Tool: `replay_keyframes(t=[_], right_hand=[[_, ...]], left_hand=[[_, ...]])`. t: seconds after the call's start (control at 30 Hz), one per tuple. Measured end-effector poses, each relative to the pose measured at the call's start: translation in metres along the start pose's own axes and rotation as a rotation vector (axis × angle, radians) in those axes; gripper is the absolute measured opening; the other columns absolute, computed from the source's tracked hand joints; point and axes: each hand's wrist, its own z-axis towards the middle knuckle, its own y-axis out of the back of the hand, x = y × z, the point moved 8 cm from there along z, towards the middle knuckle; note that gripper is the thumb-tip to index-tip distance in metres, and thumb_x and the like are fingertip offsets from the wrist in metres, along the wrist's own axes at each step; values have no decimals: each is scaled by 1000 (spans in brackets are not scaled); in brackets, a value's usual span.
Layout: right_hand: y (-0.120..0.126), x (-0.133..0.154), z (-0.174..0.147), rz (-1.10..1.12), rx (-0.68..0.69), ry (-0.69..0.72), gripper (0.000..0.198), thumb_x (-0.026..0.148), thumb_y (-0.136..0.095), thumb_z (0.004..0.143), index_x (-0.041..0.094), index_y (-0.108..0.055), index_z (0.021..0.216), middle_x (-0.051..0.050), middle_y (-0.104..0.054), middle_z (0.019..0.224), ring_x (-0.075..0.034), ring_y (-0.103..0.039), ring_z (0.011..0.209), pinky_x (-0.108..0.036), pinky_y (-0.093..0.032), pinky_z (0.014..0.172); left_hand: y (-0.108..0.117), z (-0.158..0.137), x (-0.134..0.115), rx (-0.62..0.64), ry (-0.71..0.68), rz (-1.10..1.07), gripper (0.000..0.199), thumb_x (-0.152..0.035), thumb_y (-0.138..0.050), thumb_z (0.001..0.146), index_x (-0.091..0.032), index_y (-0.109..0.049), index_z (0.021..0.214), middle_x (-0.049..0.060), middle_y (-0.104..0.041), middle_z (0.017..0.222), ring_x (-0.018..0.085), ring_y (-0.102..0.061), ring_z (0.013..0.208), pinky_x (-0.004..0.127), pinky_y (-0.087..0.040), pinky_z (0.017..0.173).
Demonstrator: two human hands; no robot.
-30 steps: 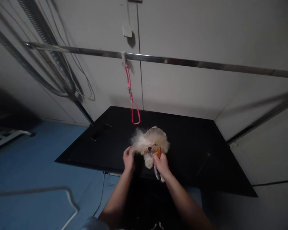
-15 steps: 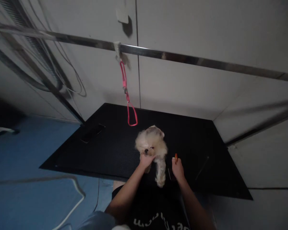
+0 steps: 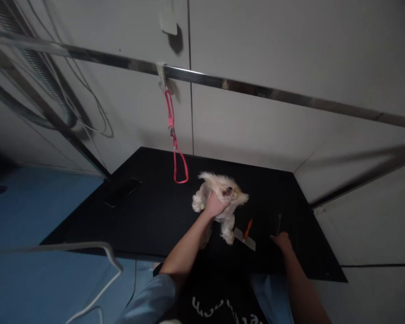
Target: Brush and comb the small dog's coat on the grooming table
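Note:
A small cream-coloured fluffy dog (image 3: 222, 182) stands on the black table, its head turned towards the right. My left hand (image 3: 216, 206) is closed around the fur under its jaw, the fingers partly hidden. To the right of the dog, my right hand (image 3: 282, 242) grips the near end of a thin metal comb (image 3: 279, 222), which points away from me. Between the dog's front leg and that hand lies a slicker brush (image 3: 245, 237) with an orange handle and a pale flat head.
The black ribbed table (image 3: 155, 211) stands against a pale wall. A pink loop leash (image 3: 181, 168) hangs from a metal bar (image 3: 202, 78) above it. A dark phone (image 3: 123, 192) lies at the table's left. Hoses (image 3: 50, 76) hang at far left.
My right hand has let go of the slicker brush, moved right and taken hold of the comb. The dog's head has swung to the right with my left hand under it.

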Motion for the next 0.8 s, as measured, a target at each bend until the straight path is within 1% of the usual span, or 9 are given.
replay_keyframes(t=[0.1, 0.17, 0.2, 0.27, 0.33, 0.4, 0.5, 0.67, 0.8], right_hand=[[13, 16, -15, 66, -55, 67, 34, 27, -47, 88, 4, -63, 107, -24, -67, 104, -28, -67, 98, -33, -50, 79], [29, 41, -37, 142, -133, 194, 35, 28, -37, 92, 11, -63, 108, -18, -68, 107, -24, -66, 101, -30, -48, 84], [40, 60, -55, 197, -186, 313, 35, 29, -35, 93, 13, -63, 108, -15, -68, 108, -22, -65, 102, -30, -47, 86], [63, 109, -103, 321, -289, 645, 32, 30, -38, 92, 16, -65, 105, -11, -68, 102, -20, -64, 97, -29, -47, 85], [79, 155, -158, 365, -295, 957, 29, 31, -42, 91, 18, -67, 99, -8, -66, 93, -18, -63, 88, -27, -46, 82], [89, 186, -197, 328, -252, 1079, 26, 27, -44, 90, 19, -68, 95, -5, -65, 89, -15, -62, 83, -24, -45, 78], [98, 206, -222, 194, -191, 1080, 24, 21, -45, 88, 21, -69, 90, -3, -63, 86, -13, -59, 79, -22, -41, 73], [118, 200, -218, 94, -290, 951, 24, 20, -45, 89, 20, -69, 92, -3, -62, 87, -13, -58, 81, -22, -38, 70], [116, 206, -219, -12, -228, 955, 22, 20, -46, 89, 21, -68, 86, -2, -62, 86, -12, -58, 77, -22, -35, 64]], left_hand=[[1, 3, -11, 11, -72, -10, 38, -17, -65, 64, -17, -67, 102, 9, -70, 107, 27, -62, 107, 41, -42, 103], [10, -9, -7, -11, -50, -67, 41, -15, -64, 64, -17, -67, 105, 9, -70, 108, 26, -63, 105, 41, -42, 103], [15, -18, -4, -17, -35, -98, 41, -15, -64, 64, -17, -67, 105, 9, -70, 109, 25, -63, 105, 41, -42, 103], [25, -36, 0, -23, -1, -149, 40, -17, -64, 64, -16, -67, 103, 9, -71, 109, 26, -62, 107, 42, -41, 105], [34, -50, 0, -22, 49, -182, 38, -20, -66, 63, -17, -68, 101, 9, -72, 106, 27, -63, 106, 44, -41, 104], [41, -58, -4, -24, 89, -200, 37, -23, -66, 63, -17, -68, 100, 8, -73, 101, 28, -65, 102, 45, -44, 102], [44, -61, -12, -7, 87, -192, 33, -23, -64, 64, -19, -69, 97, 7, -74, 97, 28, -66, 97, 45, -46, 98], [40, -58, -11, -6, 99, -219, 34, -25, -65, 63, -18, -68, 97, 7, -74, 97, 27, -67, 94, 45, -48, 96], [35, -58, -10, 15, 136, -248, 35, -25, -66, 60, -18, -69, 94, 7, -74, 95, 27, -67, 95, 44, -48, 97]])
